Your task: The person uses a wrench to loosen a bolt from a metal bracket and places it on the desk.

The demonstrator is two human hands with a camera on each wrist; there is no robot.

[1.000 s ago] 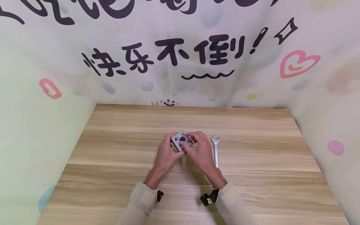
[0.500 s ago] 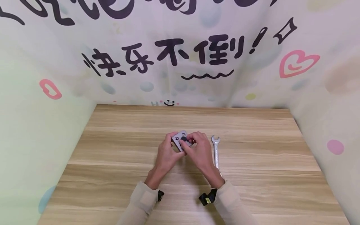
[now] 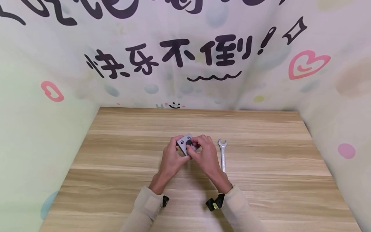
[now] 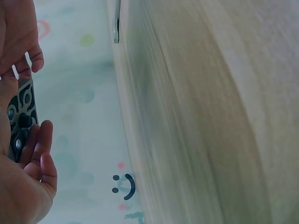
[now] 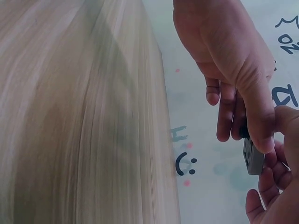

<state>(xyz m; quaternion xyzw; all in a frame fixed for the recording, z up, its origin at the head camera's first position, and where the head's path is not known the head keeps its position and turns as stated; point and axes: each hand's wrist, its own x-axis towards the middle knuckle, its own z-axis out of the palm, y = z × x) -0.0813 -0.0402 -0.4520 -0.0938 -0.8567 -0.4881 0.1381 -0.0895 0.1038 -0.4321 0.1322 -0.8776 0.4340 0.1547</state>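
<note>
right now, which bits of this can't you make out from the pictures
Wrench, lower end: head view, hidden by the right arm.
Any marks on its shaft: head view, too small to read.
Grey plate, right side: head view, partly covered by the right hand.
Same plate, one edge: left wrist view, behind the left hand.
Top line of lettering: head view, cut off by the upper edge.
</note>
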